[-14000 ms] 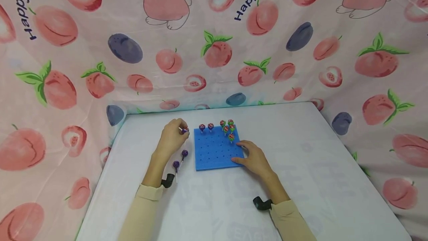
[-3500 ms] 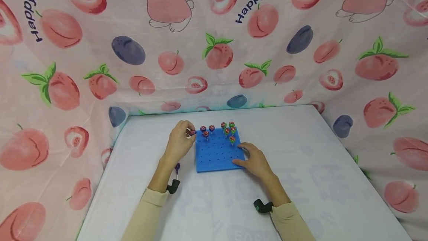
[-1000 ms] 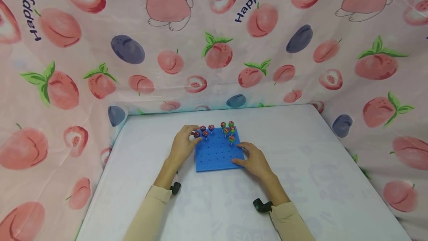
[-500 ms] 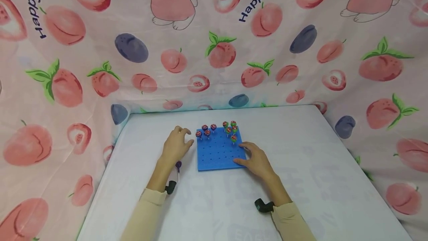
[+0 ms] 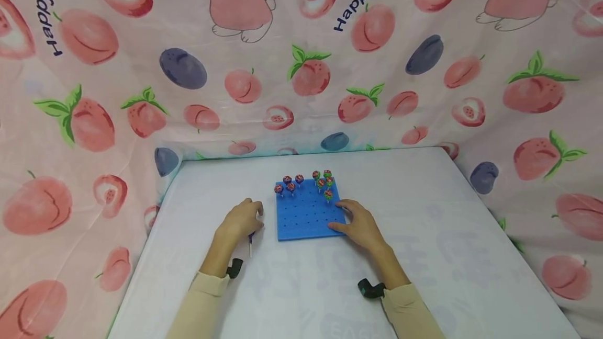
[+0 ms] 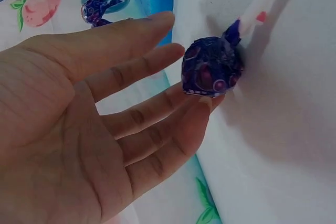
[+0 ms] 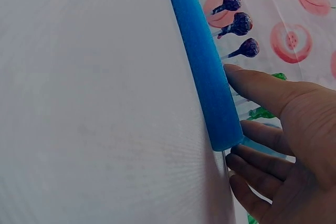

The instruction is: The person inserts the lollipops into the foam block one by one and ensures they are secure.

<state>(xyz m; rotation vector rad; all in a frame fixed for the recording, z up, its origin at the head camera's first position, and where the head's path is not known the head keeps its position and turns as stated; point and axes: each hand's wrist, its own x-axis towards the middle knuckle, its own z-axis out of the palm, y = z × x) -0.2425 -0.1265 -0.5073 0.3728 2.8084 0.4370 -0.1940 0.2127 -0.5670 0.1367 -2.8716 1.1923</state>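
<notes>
My left hand (image 5: 241, 219) reaches over a purple-wrapped lollipop (image 6: 212, 69) lying on the table left of the board. In the left wrist view its fingers extend around the candy head, fingertips right at the wrapper, and the thumb stays apart from it. The head view shows mostly the white stick. My right hand (image 5: 360, 224) rests at the near right corner of a blue foam board (image 5: 301, 229), thumb and index finger touching it. Several purple lollipops (image 5: 290, 188) stand upright at the board's far left. Several green ones (image 5: 328, 195) stand at its far right.
Rows of small holes (image 5: 308, 215) cover the board's near part. A white cloth covers the table (image 5: 424, 255), and a fruit-print curtain (image 5: 264, 56) rises behind and along both sides. Black camera mounts (image 5: 370, 289) sit at both wrists.
Two more purple lollipops have come to stand on the board since the first frame. My left hand released the latest and moved down-left to the one on the table. My right hand stayed.
</notes>
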